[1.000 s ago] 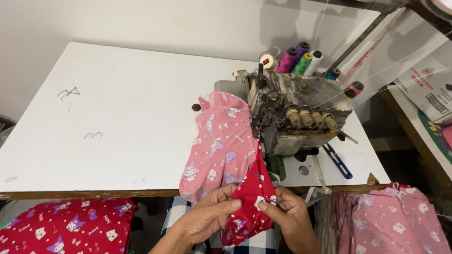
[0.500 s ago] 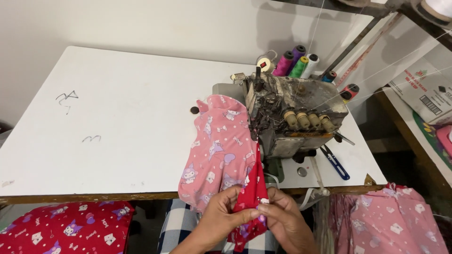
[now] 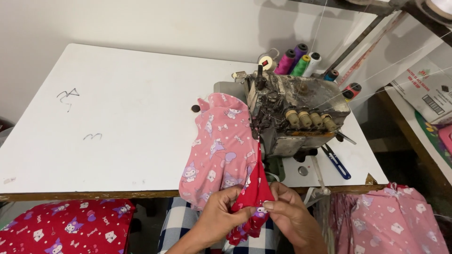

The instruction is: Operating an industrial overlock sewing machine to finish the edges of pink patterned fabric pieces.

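Head view: both hands pinch red fabric [image 3: 254, 188] at the table edge.
Left hand [image 3: 221, 211] and right hand [image 3: 287, 214] grip its lower end; the strip runs up toward the overlock machine [image 3: 296, 117], beside pink fabric [image 3: 216, 150].

Left grip [image 3: 220, 212]: bare, no glove, no ring visible.
Right grip [image 3: 288, 212]: bare, short plain nails, no ring visible.
Forearms: bare, no sleeves in view.
Lap, 6 o'clock: blue-and-white checked cloth [image 3: 181, 220].
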